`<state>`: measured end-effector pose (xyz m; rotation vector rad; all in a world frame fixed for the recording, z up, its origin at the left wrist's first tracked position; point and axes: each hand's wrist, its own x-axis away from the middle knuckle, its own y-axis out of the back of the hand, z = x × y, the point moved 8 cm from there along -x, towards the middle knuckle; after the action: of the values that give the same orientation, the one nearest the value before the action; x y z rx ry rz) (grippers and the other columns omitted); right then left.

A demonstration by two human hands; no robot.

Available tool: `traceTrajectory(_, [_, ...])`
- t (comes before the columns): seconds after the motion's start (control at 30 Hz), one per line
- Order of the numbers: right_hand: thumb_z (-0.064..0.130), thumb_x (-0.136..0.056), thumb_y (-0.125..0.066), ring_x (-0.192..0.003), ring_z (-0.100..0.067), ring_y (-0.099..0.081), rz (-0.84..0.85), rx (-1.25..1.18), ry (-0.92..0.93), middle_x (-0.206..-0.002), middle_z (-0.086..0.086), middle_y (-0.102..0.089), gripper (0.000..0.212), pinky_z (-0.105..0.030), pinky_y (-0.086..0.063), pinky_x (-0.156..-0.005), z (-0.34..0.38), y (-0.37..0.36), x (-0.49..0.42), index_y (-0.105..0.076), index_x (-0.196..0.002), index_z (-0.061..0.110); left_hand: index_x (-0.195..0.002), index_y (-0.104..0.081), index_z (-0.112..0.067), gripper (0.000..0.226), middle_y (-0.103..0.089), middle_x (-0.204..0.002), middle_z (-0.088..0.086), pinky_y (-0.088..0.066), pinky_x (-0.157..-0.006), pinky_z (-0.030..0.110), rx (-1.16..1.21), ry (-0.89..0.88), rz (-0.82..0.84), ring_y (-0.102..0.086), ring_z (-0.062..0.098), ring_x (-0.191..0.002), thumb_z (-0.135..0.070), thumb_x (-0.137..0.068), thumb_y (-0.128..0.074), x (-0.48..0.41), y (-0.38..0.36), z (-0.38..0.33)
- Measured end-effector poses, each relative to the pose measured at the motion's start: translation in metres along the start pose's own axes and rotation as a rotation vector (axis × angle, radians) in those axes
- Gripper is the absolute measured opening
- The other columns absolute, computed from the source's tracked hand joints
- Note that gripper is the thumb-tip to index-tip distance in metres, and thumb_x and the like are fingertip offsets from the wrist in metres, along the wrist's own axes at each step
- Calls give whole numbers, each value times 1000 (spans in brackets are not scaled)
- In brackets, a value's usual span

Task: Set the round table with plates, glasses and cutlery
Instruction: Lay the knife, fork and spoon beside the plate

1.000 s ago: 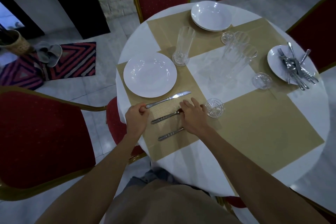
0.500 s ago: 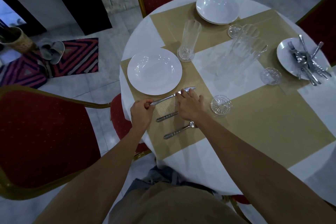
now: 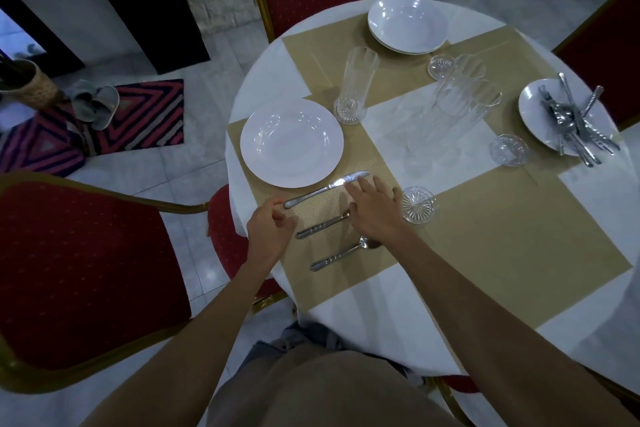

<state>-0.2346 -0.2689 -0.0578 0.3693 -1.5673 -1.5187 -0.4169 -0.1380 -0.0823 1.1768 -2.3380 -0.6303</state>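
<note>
Surface: round table, white cloth, ribbed tan mat under the setting.
Nearest: spoon, slim shiny steel; middle piece has its head hidden under my hand.
Hands: left hand pinching the knife by its handle tip; right hand has its fingers spread, tips at the blade.
Move: nudge it lightly until it lies parallel beside the plate, glossy white.
Beyond: tall ribbed glass, upright.

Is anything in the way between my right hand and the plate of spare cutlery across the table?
Yes, two low things lie on that line: a glass coaster just right of the right hand, and a second coaster beside the cutlery plate. The tall glasses stand off to the far side.
</note>
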Motion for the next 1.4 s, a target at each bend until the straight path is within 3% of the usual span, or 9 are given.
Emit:
traceTrajectory(0.23, [29,-101,-36,-149,-26,-15,39,42,22,-159,7,-28,46,-67,-14,-112,-23,-21,34,-38,-145,39,-110,-68,-21,31,-59,-86,-5,-46,-79,16,-96,-79,137,-56,5,-80,-27,-80,-75,26,-19,10])
traceTrajectory(0.33, [29,-101,-36,-149,-26,-16,56,50,34,-158,8,-29,47,-65,-15,-112,-18,-26,36,-35,-148,38,-107,-70,-22,27,-59,-88,-3,-41,-75,8,-127,-104,152,-56,4,-79,-25,-80,-76,26,-21,6])
traceTrajectory(0.5, [32,-100,-37,-149,-24,-15,13,-27,7,-159,7,-26,46,-61,-15,-113,-20,-17,41,-38,-146,33,-106,-68,-25,27,-58,-91,-4,-45,-77,14,-139,-93,152,-55,5,-83,-29,-81,-75,28,-19,4])
traceTrajectory(0.6, [33,-99,-39,-146,-22,-24,-74,-82,-43,-156,7,-32,45,-55,-23,-113,-38,-4,55,-44,-144,29,-104,-64,-28,24,-57,-92,-5,-39,-74,10,-117,-108,182,-54,4,-83,-30,-82,-74,43,-21,0])
traceTrajectory(0.73, [26,-99,-43,-132,-27,-46,-6,-210,-62,-147,3,-44,41,-46,-40,-102,-52,-18,71,-49,-139,24,-106,-65,-29,29,-55,-97,-9,-38,-77,4,-164,-164,335,-55,1,-88,-32,-79,-78,71,-43,1])
traceTrajectory(0.93, [18,-93,-45,-106,-30,-59,-1,-344,-57,-117,5,-62,27,-44,-52,-81,-45,-24,77,-62,-112,26,-107,-68,-27,24,-59,-98,-7,-50,-88,31,-231,-217,353,-54,12,-97,-27,-83,-74,72,-51,6])
traceTrajectory(1.07, [18,-95,-47,-118,-31,-55,-9,-401,-76,-129,-1,-61,35,-47,-50,-92,-45,-22,79,-59,-128,18,-104,-68,-29,22,-59,-93,-8,-51,-84,30,-241,-233,333,-54,12,-93,-29,-82,-74,72,-51,4])
traceTrajectory(1.23, [13,-94,-49,-113,-31,-58,-12,-437,-100,-122,-9,-64,31,-46,-51,-88,-47,-19,78,-61,-122,9,-104,-69,-28,23,-59,-93,-8,-49,-82,25,-239,-223,310,-54,12,-92,-29,-82,-75,73,-50,2])
traceTrajectory(1.4, [14,-96,-48,-121,-31,-55,-19,-450,-121,-132,-10,-60,38,-44,-49,-94,-50,-16,80,-55,-134,9,-105,-70,-27,23,-59,-92,-9,-49,-83,24,-233,-206,309,-55,9,-90,-28,-83,-75,75,-47,-3])
